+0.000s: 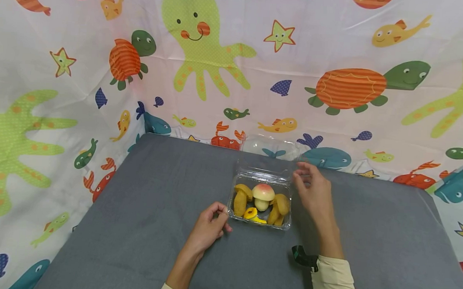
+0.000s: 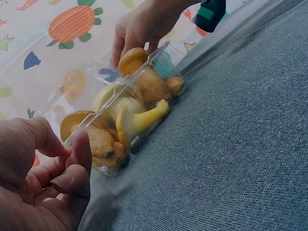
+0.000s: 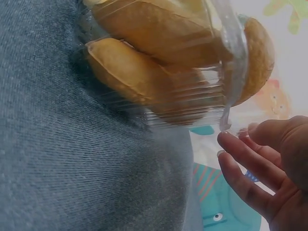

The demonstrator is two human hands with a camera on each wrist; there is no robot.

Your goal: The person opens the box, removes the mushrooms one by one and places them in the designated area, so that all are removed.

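Note:
A clear plastic clamshell box (image 1: 259,226) sits on the grey table, its transparent lid (image 1: 254,164) raised at the back. Inside are toy mushrooms: a red-capped one (image 1: 263,191) in the middle, brown ones (image 1: 239,204) at both sides, and a small yellow one (image 1: 250,213) in front. My left hand (image 1: 210,226) pinches the box's front left corner between thumb and finger, seen close in the left wrist view. At the back right, my right hand (image 1: 314,188) has its fingers loosely extended beside the lid's lower edge; in the right wrist view its fingertips (image 3: 226,139) are right at the rim's corner.
The grey cloth-covered table (image 1: 166,180) spreads around the box. A patterned sea-animal curtain (image 1: 235,66) hangs close behind the table's back edge and along the left side; the raised lid overlaps it in the head view. A dark wrist device (image 1: 304,256) is by the right sleeve.

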